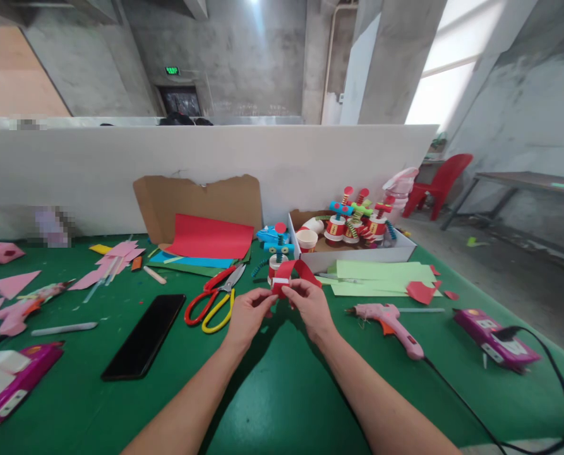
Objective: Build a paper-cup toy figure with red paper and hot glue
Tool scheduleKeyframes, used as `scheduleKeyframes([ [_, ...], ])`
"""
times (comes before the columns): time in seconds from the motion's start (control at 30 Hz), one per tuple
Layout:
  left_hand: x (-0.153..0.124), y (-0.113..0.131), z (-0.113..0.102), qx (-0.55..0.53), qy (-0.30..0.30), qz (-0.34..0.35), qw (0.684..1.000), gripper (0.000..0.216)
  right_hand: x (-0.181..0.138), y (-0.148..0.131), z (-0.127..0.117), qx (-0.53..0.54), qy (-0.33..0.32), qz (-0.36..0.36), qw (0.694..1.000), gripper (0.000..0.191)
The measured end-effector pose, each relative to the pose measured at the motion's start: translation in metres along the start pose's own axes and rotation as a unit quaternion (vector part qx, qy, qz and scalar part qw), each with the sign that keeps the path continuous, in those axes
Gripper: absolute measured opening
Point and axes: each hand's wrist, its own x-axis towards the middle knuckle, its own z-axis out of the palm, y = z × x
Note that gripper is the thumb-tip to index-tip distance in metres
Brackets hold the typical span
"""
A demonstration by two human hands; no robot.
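Observation:
Both my hands meet over the green table, pinching a small paper cup wrapped in a red paper strip. My left hand grips its left side, and my right hand holds the right side with the strip's loose end curling up behind. Just behind the cup stands a small figure of blue and red paper. Red and yellow scissors lie left of my left hand. A pink glue gun lies to the right of my right hand.
A black phone lies front left. A white box holds several finished cup figures, with green paper sheets before it. Red and blue sheets lean on cardboard. Pink paper scraps lie left; purple power strips sit at both sides.

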Motion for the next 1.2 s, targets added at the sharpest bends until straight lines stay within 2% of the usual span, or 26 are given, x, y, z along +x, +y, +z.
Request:
scheduleKeyframes([
  [0.3, 0.001, -0.003, 0.001, -0.001, 0.012, -0.007, 1.0, 0.025, 0.0, -0.001, -0.001, -0.045, 0.02, -0.02, 0.999, 0.025],
  [0.47, 0.0, 0.0, 0.0, 0.002, 0.014, -0.013, 1.0, 0.024, 0.0, -0.001, -0.002, -0.055, 0.011, -0.023, 0.998, 0.026],
  [0.77, 0.001, 0.0, 0.0, 0.007, -0.004, -0.036, 0.999, 0.028, 0.0, 0.0, -0.003, -0.076, 0.017, -0.038, 0.996, 0.023],
  [0.83, 0.002, -0.001, -0.001, 0.015, 0.008, -0.026, 1.0, 0.031, 0.001, 0.001, -0.004, -0.079, 0.022, -0.041, 0.996, 0.023],
  [0.97, 0.006, -0.001, -0.009, 0.026, 0.071, 0.045, 0.996, 0.036, 0.002, 0.003, -0.004, -0.098, 0.021, -0.046, 0.994, 0.023],
  [1.1, 0.008, -0.001, -0.014, 0.053, 0.055, 0.078, 0.994, 0.03, 0.002, 0.006, -0.004, -0.116, 0.014, -0.053, 0.992, 0.022],
  [1.2, 0.007, -0.004, -0.013, 0.056, 0.036, 0.061, 0.996, 0.029, 0.001, 0.008, -0.004, -0.113, 0.0, -0.054, 0.992, 0.022],
])
